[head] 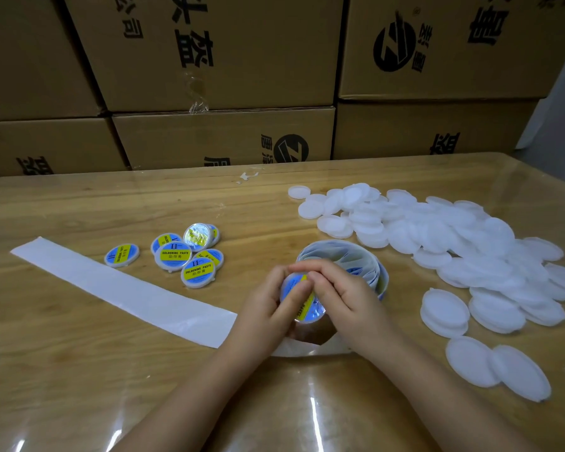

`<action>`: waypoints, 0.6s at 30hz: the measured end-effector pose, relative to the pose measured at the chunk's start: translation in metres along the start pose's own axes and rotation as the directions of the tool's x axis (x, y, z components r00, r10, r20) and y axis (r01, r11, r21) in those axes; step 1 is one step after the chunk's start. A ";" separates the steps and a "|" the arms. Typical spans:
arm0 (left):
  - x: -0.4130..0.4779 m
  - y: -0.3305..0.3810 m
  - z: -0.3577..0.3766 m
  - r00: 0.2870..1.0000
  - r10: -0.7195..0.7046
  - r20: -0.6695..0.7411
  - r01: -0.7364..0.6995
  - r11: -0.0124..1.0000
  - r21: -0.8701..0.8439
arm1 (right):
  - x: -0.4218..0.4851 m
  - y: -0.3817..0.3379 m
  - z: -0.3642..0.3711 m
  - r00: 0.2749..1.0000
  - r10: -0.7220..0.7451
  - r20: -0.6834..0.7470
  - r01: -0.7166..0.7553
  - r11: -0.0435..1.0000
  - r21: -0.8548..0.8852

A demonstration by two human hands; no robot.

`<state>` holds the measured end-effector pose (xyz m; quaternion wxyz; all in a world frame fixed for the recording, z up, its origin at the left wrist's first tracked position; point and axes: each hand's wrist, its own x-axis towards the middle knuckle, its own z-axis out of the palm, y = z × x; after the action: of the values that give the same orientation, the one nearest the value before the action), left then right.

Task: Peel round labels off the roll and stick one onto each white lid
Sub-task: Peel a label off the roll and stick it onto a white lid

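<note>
stacked cardboard boxes (pixel 209 60) wall off the back, and the wooden desk (pixel 79 370) under its clear cover carries everything. a wide heap of bare white lids (pixel 454 236) spreads over its right side, and a long spent backing strip (pixel 121 288) lies flat across the left. the label roll (pixel 346 256) stands on edge mid-desk, just behind the hands. a small cluster of labelled lids (pixel 183 252) sits to its left. the left hand (pixel 268 308) and right hand (pixel 343 295) meet, both curled round one held lid (pixel 310 318) — the left cups its edge, thumb across the face, while the right's fingertips bear on its blue-and-yellow label (pixel 291 286). this looks like the pressing-down step. next, i judge, the lid joins the labelled cluster and a bare one is taken up — then a fresh label peeled.
</note>
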<state>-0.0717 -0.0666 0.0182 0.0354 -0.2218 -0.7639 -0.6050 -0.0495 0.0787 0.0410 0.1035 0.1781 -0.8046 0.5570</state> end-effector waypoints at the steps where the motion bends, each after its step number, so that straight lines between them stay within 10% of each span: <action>1: 0.000 0.000 0.001 1.000 0.006 -0.015 -0.005 1.000 0.025 | 0.000 0.001 0.000 1.000 -0.003 -0.012 0.003 1.000 0.003; 18: 0.003 -0.013 -0.005 0.993 0.114 0.004 -0.114 0.985 0.131 | 0.000 0.004 0.000 0.986 -0.078 -0.148 0.053 0.986 -0.160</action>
<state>-0.0805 -0.0728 0.0083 0.0856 -0.2614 -0.7880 -0.5508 -0.0508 0.0802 0.0374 0.1972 0.1524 -0.8288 0.5009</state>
